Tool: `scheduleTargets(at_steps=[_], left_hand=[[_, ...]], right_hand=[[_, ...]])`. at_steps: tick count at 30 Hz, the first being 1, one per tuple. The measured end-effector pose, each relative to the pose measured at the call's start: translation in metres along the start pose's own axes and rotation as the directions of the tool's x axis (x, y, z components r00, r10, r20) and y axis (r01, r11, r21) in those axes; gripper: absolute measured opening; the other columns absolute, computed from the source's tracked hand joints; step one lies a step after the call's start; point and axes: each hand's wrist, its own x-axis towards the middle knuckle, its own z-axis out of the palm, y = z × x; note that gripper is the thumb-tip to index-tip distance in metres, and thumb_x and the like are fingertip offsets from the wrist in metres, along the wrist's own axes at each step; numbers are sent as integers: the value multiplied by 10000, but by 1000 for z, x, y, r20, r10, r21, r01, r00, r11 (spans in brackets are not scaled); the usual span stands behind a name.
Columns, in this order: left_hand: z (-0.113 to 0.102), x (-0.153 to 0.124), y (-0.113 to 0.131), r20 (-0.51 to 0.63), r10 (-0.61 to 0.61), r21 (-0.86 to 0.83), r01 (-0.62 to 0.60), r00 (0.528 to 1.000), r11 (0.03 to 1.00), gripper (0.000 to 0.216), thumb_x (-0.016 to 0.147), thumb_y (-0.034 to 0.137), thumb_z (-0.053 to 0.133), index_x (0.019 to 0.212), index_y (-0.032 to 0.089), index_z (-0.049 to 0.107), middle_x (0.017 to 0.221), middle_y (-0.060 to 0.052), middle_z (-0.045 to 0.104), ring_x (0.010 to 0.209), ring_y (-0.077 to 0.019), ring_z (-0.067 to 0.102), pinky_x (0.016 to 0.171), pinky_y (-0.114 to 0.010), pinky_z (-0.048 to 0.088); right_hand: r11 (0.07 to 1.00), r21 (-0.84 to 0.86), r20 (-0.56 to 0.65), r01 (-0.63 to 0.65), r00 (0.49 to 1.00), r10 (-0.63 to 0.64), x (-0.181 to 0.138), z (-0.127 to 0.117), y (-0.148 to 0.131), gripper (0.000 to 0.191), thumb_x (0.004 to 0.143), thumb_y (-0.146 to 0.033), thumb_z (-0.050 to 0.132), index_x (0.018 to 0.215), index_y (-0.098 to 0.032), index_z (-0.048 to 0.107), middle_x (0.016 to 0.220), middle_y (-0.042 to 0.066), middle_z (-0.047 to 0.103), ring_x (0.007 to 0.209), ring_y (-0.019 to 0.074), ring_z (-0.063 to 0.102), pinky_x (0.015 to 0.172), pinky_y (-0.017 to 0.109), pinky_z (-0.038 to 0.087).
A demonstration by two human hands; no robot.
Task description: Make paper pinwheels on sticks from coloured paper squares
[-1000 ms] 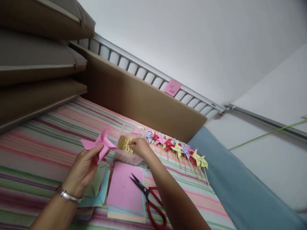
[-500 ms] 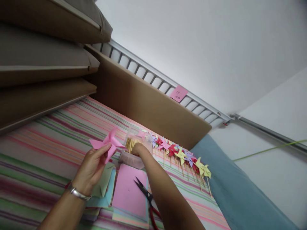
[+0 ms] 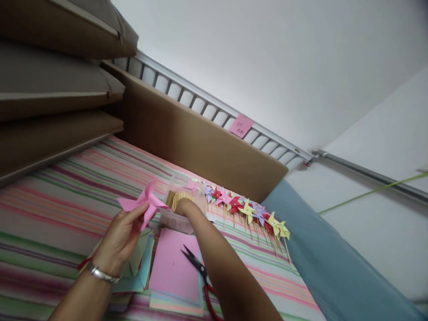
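My left hand [image 3: 119, 238] pinches a pink paper pinwheel [image 3: 143, 206] and holds it up over the striped cloth [image 3: 60, 200]. My right hand [image 3: 185, 207] reaches into a clear plastic box [image 3: 179, 203] full of thin wooden sticks; its fingertips are hidden inside the box. Just below the box lies a stack of coloured paper sheets [image 3: 174, 267], with a pink sheet on top. Red-handled scissors [image 3: 200, 272] rest on that stack, partly under my right forearm.
A row of several finished pinwheels on sticks [image 3: 247, 209] runs to the right of the box. A brown board [image 3: 200, 147] stands behind, with a railing and a pink sticky note [image 3: 241, 125]. Brown cushions [image 3: 56, 80] are stacked at left. Blue fabric [image 3: 321, 263] lies at right.
My right hand has gone deeper into the stick box. The left hand keeps the pink pinwheel in much the same place. The camera view has shifted slightly.
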Motion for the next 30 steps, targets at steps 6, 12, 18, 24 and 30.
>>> scheduleTargets(at_steps=[6,12,18,24,30], left_hand=[[3,-1,1,-20,-7,-22,7,1000,1000,75,658,50,719,702,110,723,696,-30,741,634,-108,664,629,-169,545],[1,-3,-5,56,-50,94,45,997,995,103,605,158,801,666,120,727,638,-23,721,586,-106,627,582,-170,503],[13,-15,-14,228,-37,341,-44,973,939,190,628,267,793,748,130,741,661,-24,699,637,-133,600,607,-198,446],[11,-21,-35,358,-95,657,-178,929,733,149,691,319,739,645,181,709,617,-16,641,617,-154,545,609,-236,411],[20,-25,-50,486,-234,758,-274,842,592,123,681,328,735,632,215,731,718,-55,683,668,-190,586,624,-248,439]], right_hand=[[974,135,238,-180,960,144,1,-6,-11,230,918,-303,546,1109,-181,590,1136,67,602,940,188,614,800,367,531],[861,500,49,-96,995,83,-45,-56,-7,211,925,-257,501,1038,-127,622,878,44,667,708,136,637,631,277,539],[552,798,-276,242,961,-22,-158,-42,18,416,761,-224,570,1173,-193,617,1072,83,667,884,182,646,770,329,537],[82,970,-234,227,968,92,-207,-1,44,313,715,-362,694,974,-187,706,945,84,707,803,197,655,779,367,523],[102,980,-184,172,977,111,-201,-8,63,235,778,-332,648,970,-211,590,791,17,710,633,133,636,688,287,510]])
